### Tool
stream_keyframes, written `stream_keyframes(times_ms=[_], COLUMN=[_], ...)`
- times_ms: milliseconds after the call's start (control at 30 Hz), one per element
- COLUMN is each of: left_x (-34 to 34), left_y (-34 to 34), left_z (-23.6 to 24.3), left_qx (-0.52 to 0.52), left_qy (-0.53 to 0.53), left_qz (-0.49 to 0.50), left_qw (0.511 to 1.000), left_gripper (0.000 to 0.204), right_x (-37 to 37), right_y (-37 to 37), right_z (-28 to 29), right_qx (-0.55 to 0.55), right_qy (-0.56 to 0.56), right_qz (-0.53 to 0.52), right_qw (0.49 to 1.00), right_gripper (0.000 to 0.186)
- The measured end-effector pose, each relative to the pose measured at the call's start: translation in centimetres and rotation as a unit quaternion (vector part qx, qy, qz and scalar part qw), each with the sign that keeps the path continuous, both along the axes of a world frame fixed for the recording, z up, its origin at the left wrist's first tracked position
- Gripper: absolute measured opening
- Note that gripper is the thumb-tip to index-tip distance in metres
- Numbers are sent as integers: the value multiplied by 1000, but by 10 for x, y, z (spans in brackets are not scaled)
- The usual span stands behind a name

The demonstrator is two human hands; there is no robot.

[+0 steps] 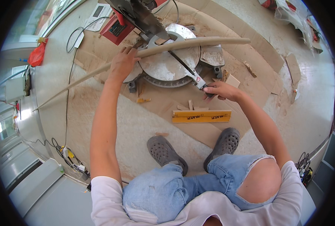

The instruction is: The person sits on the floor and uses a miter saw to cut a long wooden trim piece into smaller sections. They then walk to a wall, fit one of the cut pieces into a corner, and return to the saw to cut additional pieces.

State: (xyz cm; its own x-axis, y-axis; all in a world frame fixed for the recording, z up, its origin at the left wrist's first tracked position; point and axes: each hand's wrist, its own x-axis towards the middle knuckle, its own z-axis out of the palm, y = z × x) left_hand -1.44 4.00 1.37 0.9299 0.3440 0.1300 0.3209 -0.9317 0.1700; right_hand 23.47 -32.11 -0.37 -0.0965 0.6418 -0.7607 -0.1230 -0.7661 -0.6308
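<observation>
A miter saw stands on the floor in front of me, its round table [161, 66] dusty and its toothed blade [146, 19] raised above. Across the table lies a long, thin wooden strip [192, 43], with both ends reaching past the saw. My left hand [124, 64] grips the strip left of the blade, its fingers over the far side. At the front of the saw, my right hand [222, 91] is closed on the black miter handle [209, 93] at the end of the table's arm.
Sawdust-covered cardboard [246, 86] spreads under the saw. A yellow printed board [201, 116] and wood offcuts lie between the saw and my feet. A black cable [68, 101] runs along the left floor. A red bag [37, 54] is at far left, a plastic bag [293, 19] at far right.
</observation>
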Motion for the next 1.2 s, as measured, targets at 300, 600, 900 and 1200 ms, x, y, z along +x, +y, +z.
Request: stream_keyframes(times_ms=[300,600,900,1200], left_x=[11,4,5,7], left_y=[-10,-3,20,34], left_z=[5,-3,-3,-11], left_qx=[21,28,-5,-48], left_qy=[73,6,7,-26], left_qz=[33,8,-92,-161], left_qw=[997,1000,996,985], left_gripper=[33,28,28,27], right_x=[-20,-125,-151,-224], right_y=[2,18,40,98], right_z=[-47,-63,-56,-32], right_qx=[79,104,-2,-116], right_qy=[-2,-56,-16,-52], right_qz=[-12,-125,-137,-283], right_qw=[997,985,990,951], right_gripper=[34,40,34,24])
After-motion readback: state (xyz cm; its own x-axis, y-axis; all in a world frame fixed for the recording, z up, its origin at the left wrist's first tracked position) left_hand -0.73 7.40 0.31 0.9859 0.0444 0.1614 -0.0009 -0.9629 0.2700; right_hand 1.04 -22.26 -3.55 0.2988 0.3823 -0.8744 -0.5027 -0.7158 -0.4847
